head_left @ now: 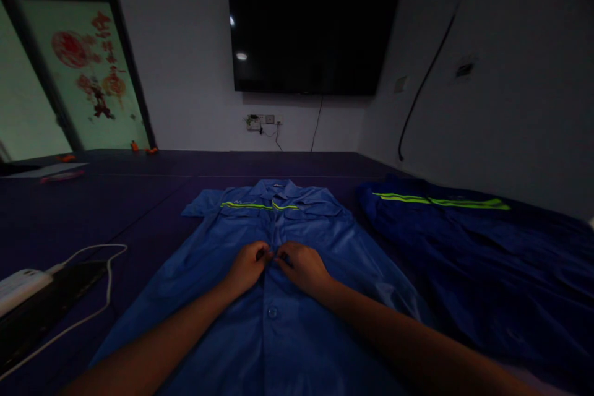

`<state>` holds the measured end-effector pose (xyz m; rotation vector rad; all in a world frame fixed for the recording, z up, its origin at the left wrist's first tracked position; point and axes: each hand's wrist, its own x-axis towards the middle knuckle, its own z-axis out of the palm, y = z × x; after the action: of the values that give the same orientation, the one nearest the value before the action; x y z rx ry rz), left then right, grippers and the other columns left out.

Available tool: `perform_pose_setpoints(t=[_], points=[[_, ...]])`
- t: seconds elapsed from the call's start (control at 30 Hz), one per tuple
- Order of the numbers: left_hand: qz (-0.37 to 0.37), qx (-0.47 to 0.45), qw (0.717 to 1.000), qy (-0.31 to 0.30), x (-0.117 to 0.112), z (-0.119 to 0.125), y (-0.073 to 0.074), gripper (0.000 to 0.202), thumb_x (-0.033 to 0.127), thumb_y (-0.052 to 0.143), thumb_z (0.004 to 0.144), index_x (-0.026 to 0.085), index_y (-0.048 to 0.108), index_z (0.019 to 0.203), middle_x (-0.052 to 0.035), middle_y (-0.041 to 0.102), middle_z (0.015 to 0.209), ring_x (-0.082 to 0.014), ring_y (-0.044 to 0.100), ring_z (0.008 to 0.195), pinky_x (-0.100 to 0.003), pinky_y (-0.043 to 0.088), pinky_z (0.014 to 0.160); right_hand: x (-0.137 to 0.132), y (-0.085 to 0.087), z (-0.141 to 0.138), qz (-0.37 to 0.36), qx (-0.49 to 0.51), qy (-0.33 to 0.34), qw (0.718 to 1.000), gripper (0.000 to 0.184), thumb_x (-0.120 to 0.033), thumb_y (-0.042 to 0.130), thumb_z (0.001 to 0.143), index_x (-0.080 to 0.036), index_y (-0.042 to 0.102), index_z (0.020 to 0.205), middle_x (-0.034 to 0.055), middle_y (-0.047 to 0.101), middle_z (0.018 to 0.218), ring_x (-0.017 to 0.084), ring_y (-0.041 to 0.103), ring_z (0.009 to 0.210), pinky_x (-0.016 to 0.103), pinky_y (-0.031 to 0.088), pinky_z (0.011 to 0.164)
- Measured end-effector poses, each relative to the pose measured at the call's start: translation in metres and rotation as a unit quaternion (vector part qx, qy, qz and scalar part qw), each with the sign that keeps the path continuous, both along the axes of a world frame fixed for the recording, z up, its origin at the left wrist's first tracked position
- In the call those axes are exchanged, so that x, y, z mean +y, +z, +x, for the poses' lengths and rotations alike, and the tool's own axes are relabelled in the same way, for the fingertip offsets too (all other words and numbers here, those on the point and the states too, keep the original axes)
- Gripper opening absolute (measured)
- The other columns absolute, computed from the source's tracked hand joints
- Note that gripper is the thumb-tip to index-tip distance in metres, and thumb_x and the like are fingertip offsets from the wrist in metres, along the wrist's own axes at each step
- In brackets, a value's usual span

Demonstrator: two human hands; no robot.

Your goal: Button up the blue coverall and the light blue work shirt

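A light blue work shirt [320, 241] with a yellow-green reflective stripe across the chest lies flat, front up, on the dark purple surface [139, 198]. My left hand [248, 266] and my right hand [304, 267] meet at the shirt's front placket, mid-chest. Both hands have their fingers pinched together on the placket edges, fingertips almost touching. One button [272, 312] shows below the hands, nearer to me. The collar points away from me.
A darker blue garment [464, 247] with a reflective stripe lies to the right of the shirt. At the left edge a white power strip [21, 288] with a white cable [99, 253] rests beside a black flat object. A wall-mounted TV [310, 34] hangs ahead.
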<state>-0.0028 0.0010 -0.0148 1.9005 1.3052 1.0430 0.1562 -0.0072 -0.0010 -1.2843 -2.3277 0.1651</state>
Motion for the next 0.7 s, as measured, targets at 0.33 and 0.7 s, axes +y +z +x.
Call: perform_pose_setpoints(t=[0.33, 0.7], points=[[0.006, -0.014, 1.000, -0.011, 0.0000, -0.0011, 0.0011, 0.019, 0.032, 0.046, 0.072, 0.015, 0.049, 0.062, 0.0021, 0.047, 0.058, -0.0116, 0.045, 0.058, -0.021, 0.034, 0.055, 0.0006, 0.0010, 0.0008, -0.019, -0.005, -0.007, 1.000, 0.015, -0.027, 0.051, 0.078, -0.021, 0.060, 0.089, 0.0009, 0.065, 0.089, 0.013, 0.058, 0.083, 0.021, 0.038, 0.070], [0.009, -0.010, 1.000, 0.000, 0.0017, -0.0013, -0.0023, 0.019, 0.033, 0.050, 0.070, 0.015, 0.053, 0.066, 0.0021, 0.049, 0.058, -0.0112, 0.045, 0.057, -0.021, 0.033, 0.054, 0.0022, 0.0004, 0.0011, -0.025, -0.006, -0.004, 1.000, 0.016, -0.020, 0.048, 0.080, -0.022, 0.060, 0.091, 0.0005, 0.065, 0.092, 0.013, 0.058, 0.087, 0.021, 0.039, 0.074]])
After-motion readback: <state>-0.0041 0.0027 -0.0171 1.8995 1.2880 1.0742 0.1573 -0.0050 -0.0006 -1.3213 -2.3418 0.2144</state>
